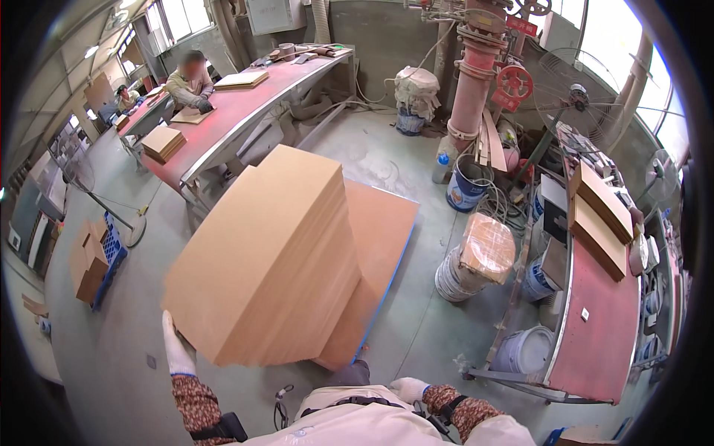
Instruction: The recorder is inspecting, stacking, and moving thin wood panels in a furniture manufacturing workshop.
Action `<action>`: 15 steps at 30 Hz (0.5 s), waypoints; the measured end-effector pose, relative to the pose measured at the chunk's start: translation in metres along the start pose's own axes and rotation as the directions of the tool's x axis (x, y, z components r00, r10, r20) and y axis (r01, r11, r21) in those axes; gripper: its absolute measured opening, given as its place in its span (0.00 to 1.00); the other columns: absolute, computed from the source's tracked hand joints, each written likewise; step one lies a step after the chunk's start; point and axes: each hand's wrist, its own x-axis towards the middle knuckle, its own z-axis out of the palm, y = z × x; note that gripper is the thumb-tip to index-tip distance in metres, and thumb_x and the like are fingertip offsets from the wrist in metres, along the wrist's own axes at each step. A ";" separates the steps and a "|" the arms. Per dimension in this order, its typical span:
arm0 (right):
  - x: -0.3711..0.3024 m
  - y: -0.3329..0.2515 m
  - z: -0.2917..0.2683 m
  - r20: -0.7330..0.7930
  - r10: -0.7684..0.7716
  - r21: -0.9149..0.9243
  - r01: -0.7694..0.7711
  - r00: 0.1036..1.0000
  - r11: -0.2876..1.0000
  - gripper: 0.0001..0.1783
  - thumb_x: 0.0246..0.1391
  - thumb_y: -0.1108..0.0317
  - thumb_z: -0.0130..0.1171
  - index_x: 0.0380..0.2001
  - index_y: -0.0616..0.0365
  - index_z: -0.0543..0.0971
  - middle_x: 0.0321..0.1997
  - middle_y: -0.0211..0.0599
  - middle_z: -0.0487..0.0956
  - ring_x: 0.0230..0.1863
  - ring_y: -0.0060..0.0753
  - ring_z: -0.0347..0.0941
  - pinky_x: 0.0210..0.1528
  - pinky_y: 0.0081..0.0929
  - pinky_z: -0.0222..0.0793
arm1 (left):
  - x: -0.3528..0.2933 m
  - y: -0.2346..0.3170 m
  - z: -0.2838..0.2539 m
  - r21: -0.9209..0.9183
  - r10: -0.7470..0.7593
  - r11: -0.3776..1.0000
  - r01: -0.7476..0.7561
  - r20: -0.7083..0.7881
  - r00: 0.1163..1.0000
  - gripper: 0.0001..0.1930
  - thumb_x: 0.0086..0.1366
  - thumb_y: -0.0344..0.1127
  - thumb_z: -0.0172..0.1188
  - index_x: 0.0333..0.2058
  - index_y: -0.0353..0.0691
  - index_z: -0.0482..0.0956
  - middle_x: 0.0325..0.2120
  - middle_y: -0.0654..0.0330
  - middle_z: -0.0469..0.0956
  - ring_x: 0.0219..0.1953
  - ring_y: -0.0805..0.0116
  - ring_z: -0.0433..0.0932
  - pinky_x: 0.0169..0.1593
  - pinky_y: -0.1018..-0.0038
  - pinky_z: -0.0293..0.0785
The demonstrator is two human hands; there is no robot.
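Touching the stack (256, 230) at its left corner with the left hand (176, 349) — can't tell whether clamped on it or merely laid against it. Stands on a board (390, 215), ahead and right of those fingers. Holding the right hand (409, 389) apart from the stack — can't tell whether spread or curled. Find a bucket (452, 281) ahead and right of its fingers.

White gloves (177, 351) meet mottled brown sleeves (195, 400) with black straps (451, 406).
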 end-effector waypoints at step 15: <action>0.125 -0.149 -0.341 -0.848 -0.179 0.072 0.443 0.498 0.893 0.29 0.63 0.48 0.61 0.51 0.67 0.79 0.46 0.54 0.84 0.50 0.46 0.81 0.55 0.38 0.74 | -0.011 0.002 0.022 -0.010 -0.109 0.994 0.109 -0.128 0.986 0.29 0.76 0.53 0.52 0.65 0.39 0.68 0.60 0.58 0.74 0.60 0.62 0.74 0.62 0.63 0.73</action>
